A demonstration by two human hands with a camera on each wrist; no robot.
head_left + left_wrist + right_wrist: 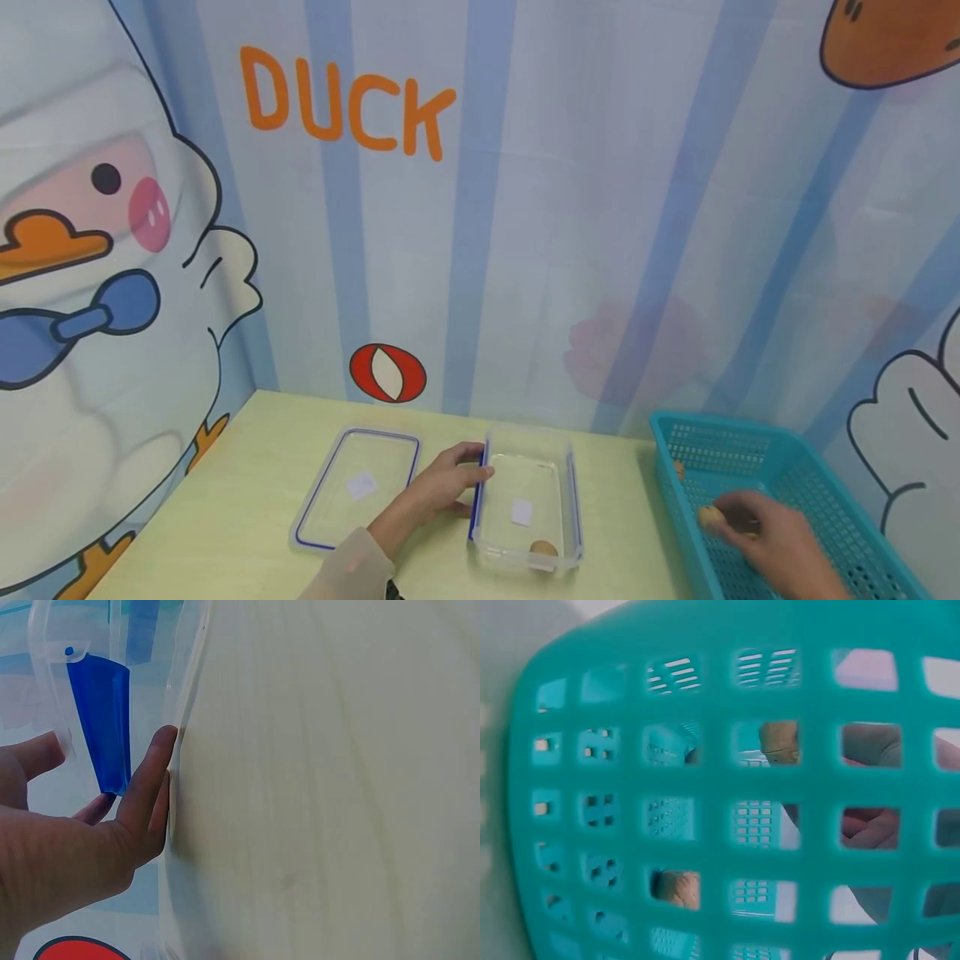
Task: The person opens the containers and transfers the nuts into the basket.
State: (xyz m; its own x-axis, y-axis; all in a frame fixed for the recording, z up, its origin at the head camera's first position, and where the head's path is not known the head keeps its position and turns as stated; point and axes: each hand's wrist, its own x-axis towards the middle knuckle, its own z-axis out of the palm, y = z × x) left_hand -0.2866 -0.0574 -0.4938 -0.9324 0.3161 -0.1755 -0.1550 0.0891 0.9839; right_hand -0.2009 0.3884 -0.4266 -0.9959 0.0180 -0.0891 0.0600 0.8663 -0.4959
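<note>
My left hand [442,482] holds the left side of a clear plastic food container [573,500], with the thumb over its rim. In the left wrist view a blue latch flap [101,724] hangs beside the fingers, whose tips are low by the tabletop. Inside the container, a brown walnut [543,548] lies at the near end, and a white label shows on the bottom. Over the left side of the teal basket [675,533], my right hand [780,537] pinches a walnut [711,518] between thumb and fingers. The basket's lattice partly hides that hand in the right wrist view.
The container's clear lid [330,500], with a blue seal, lies flat to the left. Another walnut [678,470] is by the basket's left wall. Behind the pale yellow table [225,500] hangs a striped curtain [525,250] with duck pictures.
</note>
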